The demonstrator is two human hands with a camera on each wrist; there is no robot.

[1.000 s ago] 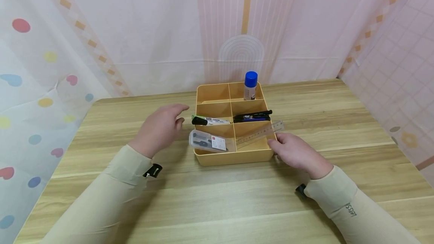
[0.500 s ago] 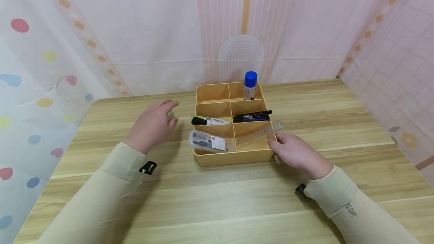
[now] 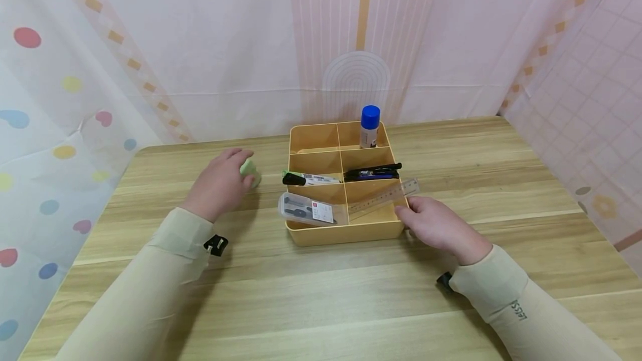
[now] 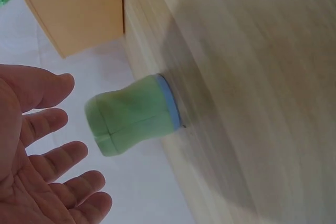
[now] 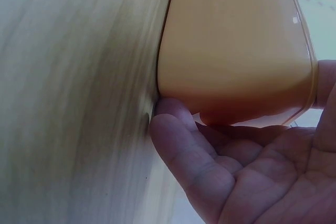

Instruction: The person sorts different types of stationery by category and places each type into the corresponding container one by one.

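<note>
A small light-green object with a pinched-in waist and a blue base [image 4: 131,115] stands on the table left of the organizer; its kind is unclear. Close to it, but apart in the left wrist view, is my left hand [image 3: 215,187], fingers spread and slightly bent, holding nothing. In the head view the same green object [image 3: 249,171] shows partly behind the fingers. My right hand [image 3: 438,226] grips the front right corner of a yellow-orange divided organizer box [image 3: 346,234], thumb over the rim and fingers against the outer wall [image 5: 236,40].
In the organizer's compartments are a glue stick [image 3: 369,127] with a blue cap, dark pens [image 3: 373,172], markers [image 3: 313,179], a clear compass case [image 3: 307,209] and a clear ruler [image 3: 383,198]. Some stick out past the rim. A patterned curtain [image 3: 241,60] hangs behind the wooden table.
My left hand has moved left, away from the organizer and over to the green object, which now shows more beside the fingers. My right hand and the organizer have stayed in place.
</note>
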